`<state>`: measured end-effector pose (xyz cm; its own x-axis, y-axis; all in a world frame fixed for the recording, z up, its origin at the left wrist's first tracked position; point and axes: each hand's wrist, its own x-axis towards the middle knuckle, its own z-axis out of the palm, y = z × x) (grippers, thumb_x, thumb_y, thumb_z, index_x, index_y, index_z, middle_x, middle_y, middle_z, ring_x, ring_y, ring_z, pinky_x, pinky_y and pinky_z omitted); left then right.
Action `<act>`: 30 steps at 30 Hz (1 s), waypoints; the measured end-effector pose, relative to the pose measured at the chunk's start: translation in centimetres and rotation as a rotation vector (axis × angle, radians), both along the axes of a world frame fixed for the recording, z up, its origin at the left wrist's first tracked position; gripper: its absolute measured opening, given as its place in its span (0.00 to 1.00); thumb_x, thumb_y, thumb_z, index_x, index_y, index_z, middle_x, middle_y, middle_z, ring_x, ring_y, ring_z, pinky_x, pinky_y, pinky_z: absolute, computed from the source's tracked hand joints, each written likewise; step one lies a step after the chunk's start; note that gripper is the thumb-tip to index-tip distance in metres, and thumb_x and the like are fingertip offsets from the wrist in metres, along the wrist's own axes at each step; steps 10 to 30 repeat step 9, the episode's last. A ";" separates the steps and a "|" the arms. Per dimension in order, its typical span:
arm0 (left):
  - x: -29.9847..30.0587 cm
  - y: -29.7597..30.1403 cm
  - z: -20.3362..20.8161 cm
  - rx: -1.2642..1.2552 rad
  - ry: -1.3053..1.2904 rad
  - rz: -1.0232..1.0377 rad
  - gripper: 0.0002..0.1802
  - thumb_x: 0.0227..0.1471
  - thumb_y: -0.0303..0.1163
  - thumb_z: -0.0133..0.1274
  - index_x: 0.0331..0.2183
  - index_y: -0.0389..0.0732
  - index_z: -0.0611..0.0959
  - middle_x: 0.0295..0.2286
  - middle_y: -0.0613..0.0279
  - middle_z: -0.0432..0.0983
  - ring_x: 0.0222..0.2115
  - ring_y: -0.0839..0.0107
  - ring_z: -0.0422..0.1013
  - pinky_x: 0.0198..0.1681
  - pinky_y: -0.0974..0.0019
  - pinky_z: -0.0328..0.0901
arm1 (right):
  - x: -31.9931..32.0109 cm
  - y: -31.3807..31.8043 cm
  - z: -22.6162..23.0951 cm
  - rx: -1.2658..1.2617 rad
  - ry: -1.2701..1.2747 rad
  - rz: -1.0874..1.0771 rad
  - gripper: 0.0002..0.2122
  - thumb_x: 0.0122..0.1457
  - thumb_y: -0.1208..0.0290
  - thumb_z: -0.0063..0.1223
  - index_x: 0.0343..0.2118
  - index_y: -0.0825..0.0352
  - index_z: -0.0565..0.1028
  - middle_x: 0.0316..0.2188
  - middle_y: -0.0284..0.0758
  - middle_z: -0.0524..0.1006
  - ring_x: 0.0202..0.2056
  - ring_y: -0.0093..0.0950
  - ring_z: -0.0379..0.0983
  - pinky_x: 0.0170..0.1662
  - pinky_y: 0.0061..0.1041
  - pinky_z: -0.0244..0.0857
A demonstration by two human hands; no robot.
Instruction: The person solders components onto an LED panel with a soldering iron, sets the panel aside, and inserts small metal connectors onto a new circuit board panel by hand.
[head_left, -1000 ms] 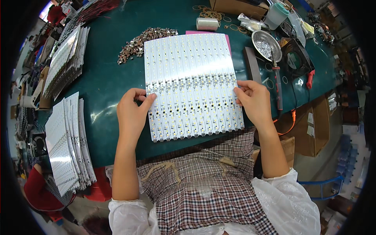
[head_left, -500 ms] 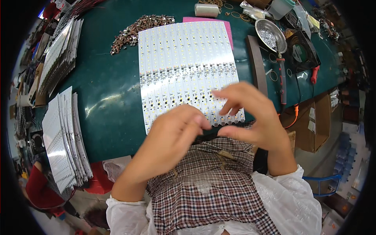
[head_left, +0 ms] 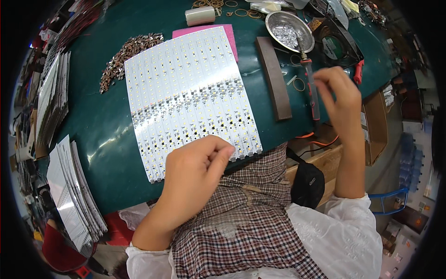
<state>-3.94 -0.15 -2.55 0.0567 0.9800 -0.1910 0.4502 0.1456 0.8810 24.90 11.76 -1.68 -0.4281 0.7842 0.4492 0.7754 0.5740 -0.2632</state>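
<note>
A white LED circuit board panel [head_left: 186,88], with rows of small yellow LEDs and black chips, lies in front of me on a pink foam sheet [head_left: 230,37]. Over its near edge is my left hand [head_left: 190,169], thumb pressed to curled fingers; whatever is between them, if anything, stays hidden. My right hand [head_left: 343,95] hovers beside the handle of a soldering iron [head_left: 312,93], fingers bent and apart from the thumb, holding nothing. The iron's tip end rests on a round metal bowl [head_left: 281,18] containing silvery bits.
A brown bar [head_left: 274,79] lies right of the panel. Small metal pieces [head_left: 125,58] are heaped at its far left. Stacked board panels [head_left: 74,190] stand along the left. Beyond are a white roll [head_left: 200,16], rubber bands [head_left: 241,12], a black fan [head_left: 335,46] and a red-handled tool [head_left: 358,72].
My right hand has moved away from the panel's near edge, to the right and farther out, beside the soldering iron. My left hand stays by the panel. The whole view has shifted and turned.
</note>
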 end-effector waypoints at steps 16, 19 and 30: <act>2.4 1.8 -0.3 0.233 0.303 -0.035 0.08 0.53 0.35 0.63 0.31 0.41 0.83 0.28 0.62 0.80 0.19 0.72 0.74 0.22 0.67 0.66 | 5.3 5.0 -5.8 0.245 -0.307 0.220 0.25 0.48 0.79 0.56 0.52 0.58 0.78 0.36 0.35 0.75 0.38 0.32 0.74 0.40 0.27 0.70; 2.4 1.8 -0.3 0.233 0.303 -0.035 0.08 0.53 0.35 0.63 0.31 0.41 0.83 0.28 0.62 0.80 0.19 0.72 0.74 0.22 0.67 0.66 | 5.3 5.0 -5.8 0.245 -0.307 0.220 0.25 0.48 0.79 0.56 0.52 0.58 0.78 0.36 0.35 0.75 0.38 0.32 0.74 0.40 0.27 0.70; 2.4 1.8 -0.3 0.233 0.303 -0.035 0.08 0.53 0.35 0.63 0.31 0.41 0.83 0.28 0.62 0.80 0.19 0.72 0.74 0.22 0.67 0.66 | 5.3 5.0 -5.8 0.245 -0.307 0.220 0.25 0.48 0.79 0.56 0.52 0.58 0.78 0.36 0.35 0.75 0.38 0.32 0.74 0.40 0.27 0.70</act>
